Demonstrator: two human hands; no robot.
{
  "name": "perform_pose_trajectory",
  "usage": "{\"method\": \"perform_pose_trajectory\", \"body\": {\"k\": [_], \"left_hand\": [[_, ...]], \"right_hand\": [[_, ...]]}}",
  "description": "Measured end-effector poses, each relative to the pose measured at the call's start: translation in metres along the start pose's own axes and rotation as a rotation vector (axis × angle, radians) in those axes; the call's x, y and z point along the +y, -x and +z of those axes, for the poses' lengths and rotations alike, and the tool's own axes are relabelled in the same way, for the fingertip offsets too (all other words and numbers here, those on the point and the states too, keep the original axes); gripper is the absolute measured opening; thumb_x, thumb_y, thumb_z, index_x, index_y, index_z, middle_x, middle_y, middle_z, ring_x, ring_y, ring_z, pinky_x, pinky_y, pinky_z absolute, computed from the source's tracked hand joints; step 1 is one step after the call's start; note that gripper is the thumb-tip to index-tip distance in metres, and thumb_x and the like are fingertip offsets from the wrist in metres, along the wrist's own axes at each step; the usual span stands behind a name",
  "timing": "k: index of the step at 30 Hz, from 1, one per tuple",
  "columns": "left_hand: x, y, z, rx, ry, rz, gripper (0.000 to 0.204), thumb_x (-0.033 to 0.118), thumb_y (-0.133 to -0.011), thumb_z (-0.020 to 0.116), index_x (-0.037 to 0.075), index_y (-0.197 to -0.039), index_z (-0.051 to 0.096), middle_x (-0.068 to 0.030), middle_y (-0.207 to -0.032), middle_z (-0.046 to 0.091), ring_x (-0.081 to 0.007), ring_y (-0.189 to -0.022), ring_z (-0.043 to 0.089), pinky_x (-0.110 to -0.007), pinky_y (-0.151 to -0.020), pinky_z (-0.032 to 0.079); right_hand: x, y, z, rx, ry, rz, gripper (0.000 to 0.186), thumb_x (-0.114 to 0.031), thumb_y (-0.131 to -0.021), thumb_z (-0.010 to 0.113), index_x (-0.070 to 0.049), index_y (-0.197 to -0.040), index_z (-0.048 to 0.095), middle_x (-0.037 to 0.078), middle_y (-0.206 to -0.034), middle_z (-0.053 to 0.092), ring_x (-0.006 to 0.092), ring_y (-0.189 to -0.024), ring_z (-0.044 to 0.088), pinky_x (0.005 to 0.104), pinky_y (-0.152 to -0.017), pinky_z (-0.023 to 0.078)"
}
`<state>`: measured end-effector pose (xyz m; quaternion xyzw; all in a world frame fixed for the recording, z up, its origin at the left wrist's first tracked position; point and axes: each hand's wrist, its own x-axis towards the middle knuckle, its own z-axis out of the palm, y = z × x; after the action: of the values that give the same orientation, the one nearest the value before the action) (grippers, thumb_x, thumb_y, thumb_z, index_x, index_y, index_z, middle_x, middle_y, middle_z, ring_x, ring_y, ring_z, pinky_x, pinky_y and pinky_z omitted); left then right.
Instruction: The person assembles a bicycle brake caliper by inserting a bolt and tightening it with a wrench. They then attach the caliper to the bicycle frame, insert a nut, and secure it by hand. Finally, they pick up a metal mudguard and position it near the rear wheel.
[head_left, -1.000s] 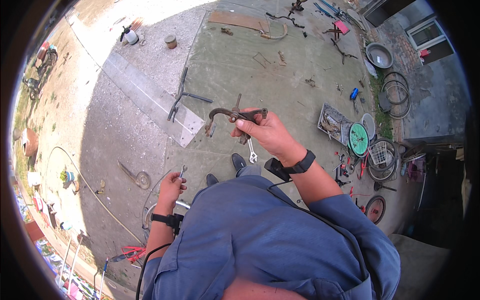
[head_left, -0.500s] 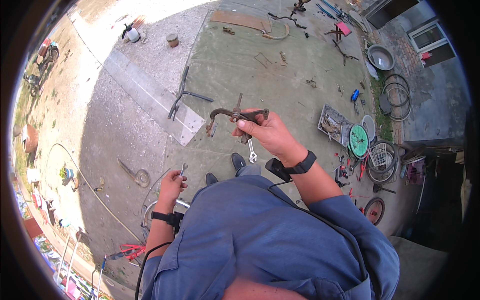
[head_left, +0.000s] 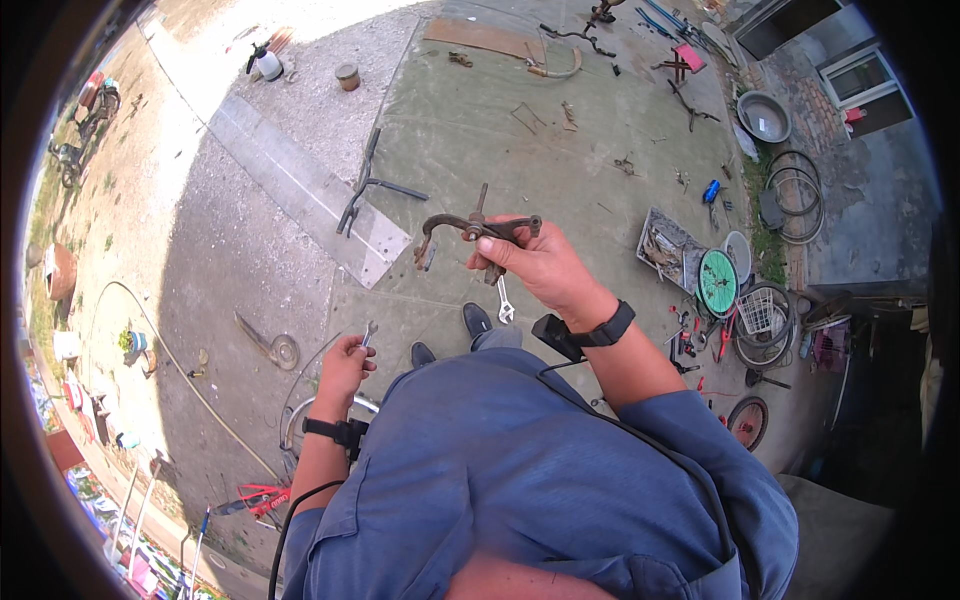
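Note:
In my right hand (head_left: 540, 265), raised in front of my body, is a rusty bicycle brake caliper (head_left: 475, 228). The thumb presses on it near its centre bolt, and its curved arm reaches out to the left. An adjustable wrench (head_left: 505, 302) shows below that hand, jaw downward; its upper end goes behind the fingers, so I cannot tell if they hold it. Lower and to the left, my left hand (head_left: 345, 368) is closed around a small open-end wrench (head_left: 369, 333), whose jaw sticks up past the fingers. The two hands are apart.
Bicycle handlebars (head_left: 372, 185) lie beyond the caliper, beside a flat metal strip (head_left: 290, 180). At right stand a parts tray (head_left: 672, 250), a green-covered wheel (head_left: 717, 283) and scattered tools (head_left: 685, 335). A chrome curved part (head_left: 290, 425) lies by my left forearm.
Both hands keep their grips. The caliper has shifted very slightly to the right, and the small wrench's jaw stands a touch higher; otherwise little differs.

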<state>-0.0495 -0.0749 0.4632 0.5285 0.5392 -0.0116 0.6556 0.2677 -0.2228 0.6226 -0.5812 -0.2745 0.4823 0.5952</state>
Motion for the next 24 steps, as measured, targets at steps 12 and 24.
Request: {"method": "perform_pose_trajectory", "body": {"k": [12,24], "left_hand": [[0.0009,0.0025,0.0018,-0.013,0.022,0.012,0.031,0.007,-0.095,0.051,-0.001,-0.125,0.055,-0.0097,-0.099,0.068,-0.014,-0.074,0.063,-0.027,-0.063,0.049],[0.0014,0.0006,0.002,0.012,0.021,0.026,0.033,0.005,-0.094,0.051,-0.001,-0.126,0.054,-0.0104,-0.101,0.069,-0.0139,-0.072,0.064,-0.026,-0.061,0.049]], "right_hand": [[0.0003,0.0006,0.0026,0.001,-0.029,-0.026,0.028,-0.021,-0.097,0.065,0.0,-0.115,0.067,0.008,-0.092,0.072,0.0161,-0.088,0.068,0.0289,-0.076,0.05],[0.0009,-0.0007,0.0016,-0.006,-0.035,-0.037,0.029,-0.019,-0.096,0.065,0.002,-0.116,0.065,0.009,-0.096,0.071,0.0166,-0.088,0.068,0.0285,-0.073,0.05]]}}
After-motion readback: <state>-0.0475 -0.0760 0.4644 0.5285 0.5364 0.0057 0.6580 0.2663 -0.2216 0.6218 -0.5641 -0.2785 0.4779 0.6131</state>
